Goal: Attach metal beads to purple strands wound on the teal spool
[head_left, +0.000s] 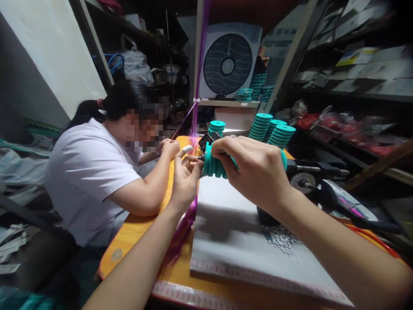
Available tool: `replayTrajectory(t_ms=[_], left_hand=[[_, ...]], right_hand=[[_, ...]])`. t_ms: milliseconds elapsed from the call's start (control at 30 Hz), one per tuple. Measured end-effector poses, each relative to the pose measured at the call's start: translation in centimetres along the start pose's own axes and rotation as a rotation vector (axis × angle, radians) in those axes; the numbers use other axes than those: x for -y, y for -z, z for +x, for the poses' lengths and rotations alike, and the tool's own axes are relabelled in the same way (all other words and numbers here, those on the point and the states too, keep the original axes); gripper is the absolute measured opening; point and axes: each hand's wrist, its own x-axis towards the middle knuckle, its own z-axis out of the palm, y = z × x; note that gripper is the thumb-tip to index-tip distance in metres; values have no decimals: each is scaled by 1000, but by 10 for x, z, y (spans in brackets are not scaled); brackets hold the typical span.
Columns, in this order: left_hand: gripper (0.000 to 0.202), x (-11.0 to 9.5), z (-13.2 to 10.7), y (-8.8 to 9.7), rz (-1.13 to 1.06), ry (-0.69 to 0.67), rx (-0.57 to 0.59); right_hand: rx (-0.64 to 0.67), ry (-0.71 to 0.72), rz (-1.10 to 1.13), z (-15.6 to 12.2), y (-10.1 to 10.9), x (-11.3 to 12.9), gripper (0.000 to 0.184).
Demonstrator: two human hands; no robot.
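A row of teal spools (210, 165) lies sideways on the shaft of a dark machine (303, 170) in the middle of the view. Over the top of the row, my right hand (258, 165) is closed, with thumb and fingers gripping the spools and hiding part of them. My left hand (185, 181) pinches at a dark rod end (200, 158) sticking out of the row's left side. One of its fingers wears a white wrap (187, 149). Purple shiny strands (185, 232) hang beside and below my left hand.
A pale board (222, 241) covers part of the orange table (129, 241). Small silvery pieces (284, 241) are scattered on it. Stacked teal spools (280, 135) stand behind. Another person (87, 172) sits left, arms on the table. A box fan (228, 60) faces forward.
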Motion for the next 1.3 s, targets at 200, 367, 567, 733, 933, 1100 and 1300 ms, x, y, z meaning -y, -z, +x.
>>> replayTrajectory(t_ms=[200,367,567,733,933,1100,1300], left_hand=[[62,2,1,3,21,-9,12],[63,5,3,5,36,-8,9],[58,9,4,5,21,-25,8],[56,10,4,6,19,-33,-1],[59,11,6,7,33,-44,-1],[55,10,5,6,26,-32,-6],[53,9,3,5,18,-33,12]], right_hand=[[19,5,162,-6,2,-7,13],[-23,-209,255,-40,58,-9,25],[500,-353,218,-131,109,2,4],[612,-508,43,-188,87,11,8],[590,-606,69,-193,57,12,12],[558,-611,121,-195,47,6,17],[480,-550,159,-200,43,8,20]])
